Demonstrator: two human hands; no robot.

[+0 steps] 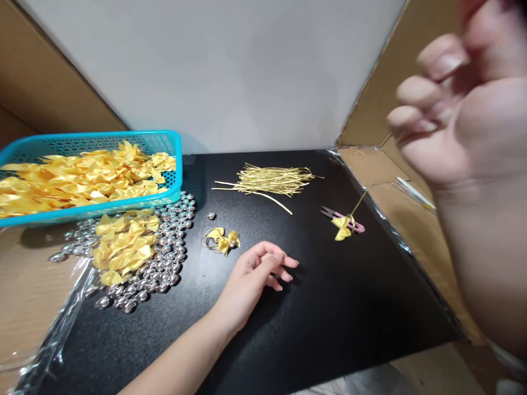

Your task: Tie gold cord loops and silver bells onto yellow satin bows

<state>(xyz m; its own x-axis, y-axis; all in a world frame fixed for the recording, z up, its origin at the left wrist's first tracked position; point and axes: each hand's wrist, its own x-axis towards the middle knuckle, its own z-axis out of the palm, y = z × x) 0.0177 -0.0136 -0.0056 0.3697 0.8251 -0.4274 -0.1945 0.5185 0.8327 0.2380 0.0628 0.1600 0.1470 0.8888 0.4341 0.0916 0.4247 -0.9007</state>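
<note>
**A:** So, from the head view, what are the hands doing?

**B:** The left hand [263, 269] rests on the black mat [329, 318], palm down. Its fingers are loosely curled and it holds nothing. The right hand [465, 109] is raised close to the camera and blurred. Its fingers are bent inward, and I cannot tell whether anything is pinched between them.

**A:** And the piece nearest the left hand?

**B:** A tied bow [222, 240] with a gold loop and a small bell lies on the mat just beyond the fingertips, near them but not touching. A loose bell [211, 216] sits a little farther back.

**A:** What about the supplies?

**B:** The gold cords [269, 180] lie in a bundle at the back of the mat. To the right, the pink snips [343, 218] have a second bow [342, 227] with a cord lying across them. On the left, a teal basket [178, 159] is full of yellow bows. In front of it, a smaller bow pile [123, 244] sits on a spread of silver bells [167, 263].

**A:** Which step would you say this is?

**B:** I'd judge it a pause between pieces, since neither hand is working anything on the mat.

**A:** What would another piece call for?

**B:** Probably a fingertip pinch to draw one cord out of the bundle without dragging the others along.
</note>
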